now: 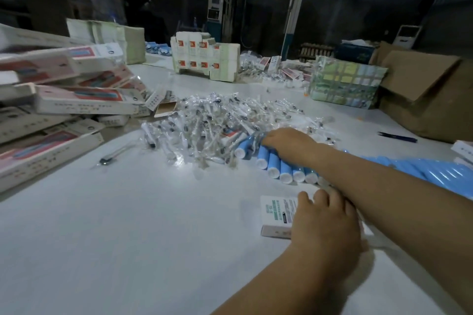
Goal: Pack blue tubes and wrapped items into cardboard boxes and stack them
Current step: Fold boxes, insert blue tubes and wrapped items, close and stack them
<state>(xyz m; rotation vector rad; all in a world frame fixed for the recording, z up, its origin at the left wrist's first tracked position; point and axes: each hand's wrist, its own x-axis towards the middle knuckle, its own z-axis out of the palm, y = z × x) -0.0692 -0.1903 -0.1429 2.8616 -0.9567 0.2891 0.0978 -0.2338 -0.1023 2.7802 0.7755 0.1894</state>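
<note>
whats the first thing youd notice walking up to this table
The heap of clear-wrapped items glinting in the middle of the white table, with a row of blue tubes along its near right edge. The right hand reaches onto the tubes while the left hand holds a small box. Filled boxes pile up at left.

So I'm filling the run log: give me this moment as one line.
right hand: reaching onto blue tubes | left hand: holding small box on table | wrapped items: piled behind

white table (107, 225) under tubes (273, 163), boxes (84, 100)
</note>
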